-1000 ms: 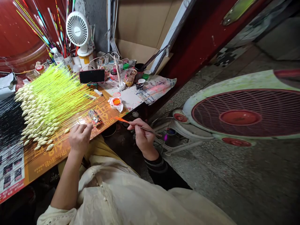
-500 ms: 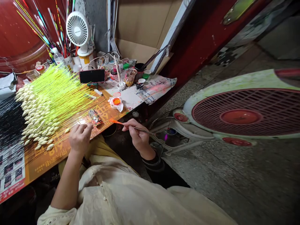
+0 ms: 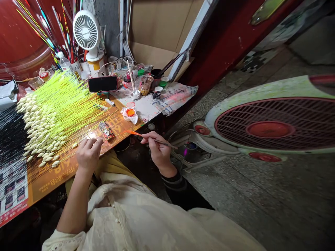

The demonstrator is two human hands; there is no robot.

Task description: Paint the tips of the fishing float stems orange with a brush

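My right hand is closed around a paintbrush, its orange-loaded bristles pointing left just past the table edge. The fingers of my left hand are pinched over the table's front edge, on what looks like a fishing float. Its pale body shows left of the hand, and a thin tip runs right towards the bristles; the grip itself is hidden. Many more fishing floats with white bodies and yellow tips lie in a pile to the left. An open pot of orange paint sits on crumpled tissue.
A phone stands propped at the back of the table. Behind it is a small white fan. Paint jars and a cup of brushes crowd the back right. A large floor fan is at the right.
My right hand has moved slightly right with the paintbrush, drawing the bristles away from my left hand. The left hand stays in place.
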